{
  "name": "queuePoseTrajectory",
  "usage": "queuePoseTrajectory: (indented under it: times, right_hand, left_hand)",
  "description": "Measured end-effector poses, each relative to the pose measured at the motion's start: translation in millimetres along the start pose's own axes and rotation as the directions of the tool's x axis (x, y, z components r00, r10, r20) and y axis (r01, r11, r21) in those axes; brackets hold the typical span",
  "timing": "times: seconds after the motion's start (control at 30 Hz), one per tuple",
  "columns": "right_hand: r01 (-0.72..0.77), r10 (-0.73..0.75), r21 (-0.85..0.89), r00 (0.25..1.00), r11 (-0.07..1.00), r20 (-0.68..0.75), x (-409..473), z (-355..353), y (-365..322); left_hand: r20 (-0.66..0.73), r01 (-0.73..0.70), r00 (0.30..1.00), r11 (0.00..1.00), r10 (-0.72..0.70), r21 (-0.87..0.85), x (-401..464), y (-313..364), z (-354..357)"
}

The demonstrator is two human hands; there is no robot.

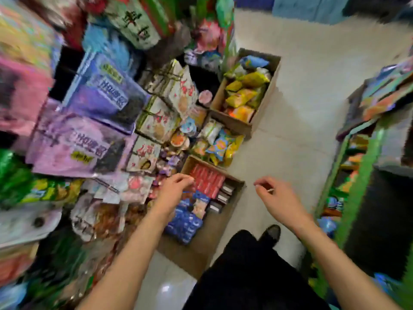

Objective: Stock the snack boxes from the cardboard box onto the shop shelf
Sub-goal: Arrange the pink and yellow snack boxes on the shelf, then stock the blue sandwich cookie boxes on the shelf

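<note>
An open cardboard box [237, 182] stands on the floor at the foot of the shelves. It holds red snack boxes [209, 178] at its far end, blue packs [186, 222] nearer me and dark boxes [224, 196] along its right side. My left hand [175, 190] hovers over the box's left edge beside the red boxes, fingers loosely curled and holding nothing. Out to the right of the box, my right hand [277, 199] hangs above the floor with its fingers loosely curled. A small pale sliver shows at its fingers, too blurred to identify.
The shop shelf [93, 121] on the left is crammed with purple bags, white noodle packs and other snacks. Two more cardboard boxes [257, 121] of yellow snack bags stand further along the floor. A green-edged shelf [357, 175] lines the right side. My dark trouser leg and shoe [271, 233] are below.
</note>
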State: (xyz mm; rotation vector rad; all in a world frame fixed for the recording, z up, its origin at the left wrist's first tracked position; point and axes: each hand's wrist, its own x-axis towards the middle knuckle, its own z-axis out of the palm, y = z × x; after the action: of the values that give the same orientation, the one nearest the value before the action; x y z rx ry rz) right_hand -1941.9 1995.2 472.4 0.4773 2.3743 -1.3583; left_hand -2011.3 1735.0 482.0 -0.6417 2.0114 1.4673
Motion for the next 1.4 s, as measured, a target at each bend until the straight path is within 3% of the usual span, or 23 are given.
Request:
queuePoseTrajectory:
  times: [0.17,0.3,0.43,0.6,0.67,0.73,0.8,0.9,0.97,1.03,1.1,1.23,1.3,1.4]
  right_hand:
    - [0.025,-0.007,-0.088,0.98,0.996,0.198,13,93,4]
    - [0.004,0.054,-0.191,0.953,0.982,0.299,35,188,22]
    - [-0.061,0.16,-0.284,0.927,0.957,0.339,81,332,88]
    - [-0.293,0.396,-0.29,0.819,0.911,0.417,118,503,201]
    - [-0.405,0.448,-0.191,0.824,0.894,0.346,133,550,241]
    - [-0.537,0.527,-0.025,0.816,0.843,0.237,152,579,278]
    - [-0.682,0.654,0.188,0.731,0.707,0.192,172,599,308]
    - [-0.814,0.798,0.431,0.532,0.39,0.282,193,630,350]
    - [-0.842,0.777,0.457,0.483,0.287,0.403,202,655,365]
    - [-0.837,0.668,0.502,0.504,0.22,0.547,209,680,365]
    - [-0.812,0.576,0.56,0.54,0.163,0.614,212,700,358]
    - [-0.811,0.59,0.568,0.53,0.142,0.609,210,707,364]
    - [-0.802,0.599,0.577,0.542,0.157,0.59,212,700,378]
    - [-0.779,0.585,0.621,0.546,0.091,0.599,218,695,386]
  left_hand:
    - [-0.14,0.184,0.968,0.97,-0.207,-0.158,-8,-104,-67]
    - [-0.136,0.333,0.925,0.929,-0.355,-0.161,20,-196,-98]
    - [-0.074,0.385,0.916,0.915,-0.395,-0.123,105,-311,-120]
    - [-0.023,0.568,0.82,0.817,-0.572,-0.1,213,-461,-144]
    - [-0.065,0.6,0.797,0.799,-0.601,-0.025,249,-517,-148]
    - [-0.116,0.584,0.81,0.809,-0.575,0.062,285,-561,-146]
    - [-0.168,0.54,0.833,0.84,-0.527,0.046,320,-591,-147]
    - [-0.262,0.423,0.882,0.903,-0.391,0.076,368,-619,-149]
    - [-0.259,0.303,0.937,0.916,-0.235,0.264,389,-629,-146]
    - [-0.19,0.195,0.973,0.912,-0.133,0.36,406,-635,-139]
    - [-0.18,0.197,0.973,0.929,-0.146,0.313,419,-638,-135]
    - [-0.273,0.251,0.945,0.932,-0.179,0.26,429,-638,-128]
    - [-0.274,0.277,0.943,0.903,-0.19,0.329,428,-636,-124]
    - [-0.249,0.254,0.958,0.815,-0.14,0.521,425,-636,-124]
